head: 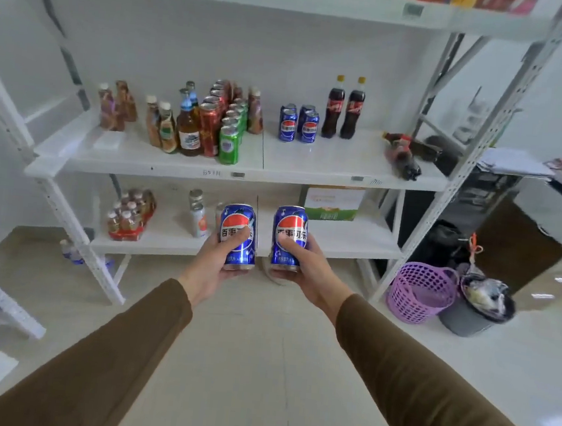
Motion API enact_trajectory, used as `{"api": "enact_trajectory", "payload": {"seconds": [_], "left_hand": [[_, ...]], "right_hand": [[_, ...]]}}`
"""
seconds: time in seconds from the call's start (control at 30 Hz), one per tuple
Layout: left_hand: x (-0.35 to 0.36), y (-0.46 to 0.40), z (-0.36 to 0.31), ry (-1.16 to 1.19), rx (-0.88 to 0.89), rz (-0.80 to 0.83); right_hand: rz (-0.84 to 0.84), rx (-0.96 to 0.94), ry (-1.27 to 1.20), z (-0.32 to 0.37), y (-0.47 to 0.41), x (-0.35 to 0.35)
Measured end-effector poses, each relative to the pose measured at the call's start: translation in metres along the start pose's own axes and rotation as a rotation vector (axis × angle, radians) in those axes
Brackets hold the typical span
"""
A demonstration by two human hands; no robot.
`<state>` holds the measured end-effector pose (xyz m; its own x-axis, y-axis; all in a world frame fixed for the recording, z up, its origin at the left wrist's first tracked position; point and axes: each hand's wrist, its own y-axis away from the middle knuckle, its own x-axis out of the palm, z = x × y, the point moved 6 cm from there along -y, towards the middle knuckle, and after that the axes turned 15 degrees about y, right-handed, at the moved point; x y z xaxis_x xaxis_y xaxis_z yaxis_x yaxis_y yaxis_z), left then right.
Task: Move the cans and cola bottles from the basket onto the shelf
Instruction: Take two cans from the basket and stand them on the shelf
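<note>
- Blue cola cans are held upright, 1 in each hand, in front of the white shelf (pixel 181 165) and above the pale floor.
- 1 blue can (pixel 238 236) is gripped by the left hand (pixel 214 268), with the thumb laid across its label and the fingers curled round its far side and base.
- A 2nd blue can (pixel 289 236) is gripped the same way by the right hand (pixel 305 270), thumb on the label, fingers wrapped behind.
- Both held cans are kept side by side, near each other but apart.
- Brown sleeves are seen on both forearms.
- On the middle shelf board, a small group of matching blue cans (pixel 298 123) is seen standing, just left of 2 upright cola bottles (pixel 344 107).
- Further right on that board, more cola bottles (pixel 403 156) are seen lying on their sides.
- On the left half of the board, mixed bottles and red and green cans (pixel 219 121) are grouped.
- A purple basket (pixel 419 293) is seen on the floor to the right, beside a grey bin (pixel 476 314), well apart from both hands.
</note>
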<state>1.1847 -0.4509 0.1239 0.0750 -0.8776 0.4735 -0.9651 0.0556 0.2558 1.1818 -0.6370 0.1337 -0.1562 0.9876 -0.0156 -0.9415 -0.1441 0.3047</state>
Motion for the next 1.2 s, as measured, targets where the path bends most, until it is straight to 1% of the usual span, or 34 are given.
{"api": "enact_trajectory", "payload": {"seconds": [0.07, 0.2, 0.3, 0.43, 0.57, 0.7, 0.83, 0.97, 1.2], "left_hand": [[0.02, -0.045, 0.0, 0.0, -0.024, 0.014], [0.064, -0.126, -0.002, -0.003, -0.059, 0.055], [0.091, -0.178, 0.003, -0.041, -0.049, 0.071], [0.117, -0.247, 0.001, -0.096, -0.012, 0.07], [0.134, -0.31, -0.011, -0.142, 0.051, 0.031], [0.146, -0.35, -0.025, -0.206, 0.095, 0.001], [0.14, -0.392, -0.036, -0.273, 0.132, -0.055], [0.13, -0.435, -0.043, -0.312, 0.157, -0.101], [0.12, -0.495, -0.047, -0.387, 0.182, -0.086]], "right_hand": [[-0.065, 0.005, 0.017, 0.009, -0.031, -0.026], [-0.142, -0.018, 0.053, 0.027, -0.084, -0.077], [-0.193, -0.032, 0.059, 0.036, -0.122, -0.114], [-0.22, -0.066, 0.086, 0.052, -0.187, -0.158], [-0.191, -0.089, 0.153, 0.069, -0.259, -0.189], [-0.165, -0.124, 0.29, 0.088, -0.315, -0.202], [-0.139, -0.166, 0.393, 0.103, -0.364, -0.204], [-0.143, -0.158, 0.431, 0.107, -0.408, -0.206], [-0.181, -0.136, 0.481, 0.112, -0.464, -0.207]]}}
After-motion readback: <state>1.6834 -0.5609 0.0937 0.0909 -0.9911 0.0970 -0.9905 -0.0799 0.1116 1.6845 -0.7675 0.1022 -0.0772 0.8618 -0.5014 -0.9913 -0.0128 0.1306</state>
